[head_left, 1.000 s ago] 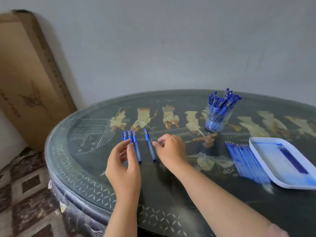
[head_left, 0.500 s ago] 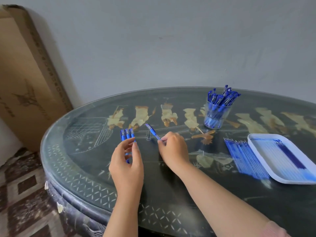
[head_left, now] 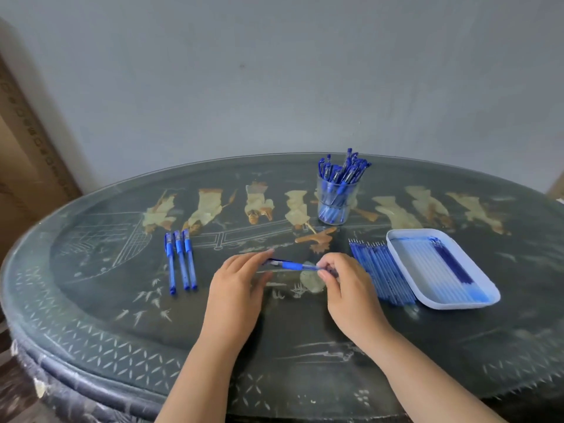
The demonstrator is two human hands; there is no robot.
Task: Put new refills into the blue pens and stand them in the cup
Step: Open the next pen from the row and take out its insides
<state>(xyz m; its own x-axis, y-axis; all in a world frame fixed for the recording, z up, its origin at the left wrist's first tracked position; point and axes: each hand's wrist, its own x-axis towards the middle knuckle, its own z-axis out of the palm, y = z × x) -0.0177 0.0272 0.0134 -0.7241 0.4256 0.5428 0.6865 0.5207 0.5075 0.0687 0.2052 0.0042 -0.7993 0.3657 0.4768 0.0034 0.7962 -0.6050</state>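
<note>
A blue pen [head_left: 293, 265] is held level just above the table [head_left: 305, 346], stretched crosswise between the person's two hands. The right hand [head_left: 345, 285] pinches one end of it between thumb and fingertips; the left hand [head_left: 238, 285] has its fingers curled round the other end, thumb underneath. The pen's darker grip section shows in the gap between the hands.

To the left, three more blue pens [head_left: 180, 259] lie side by side on the table, nearly parallel, well apart from the hands. Just beside the right hand lies a row of blue refills [head_left: 381, 270], packed edge to edge, tips pointing away from the person. Touching that row on its far side is a white tray [head_left: 396, 239] with more refills lying in it, some pale, a few dark blue.

Farther back stands a clear cup [head_left: 335, 203] crammed with blue pens, upright and leaning. A large cardboard box [head_left: 27, 166] leans against the wall at the left.
</note>
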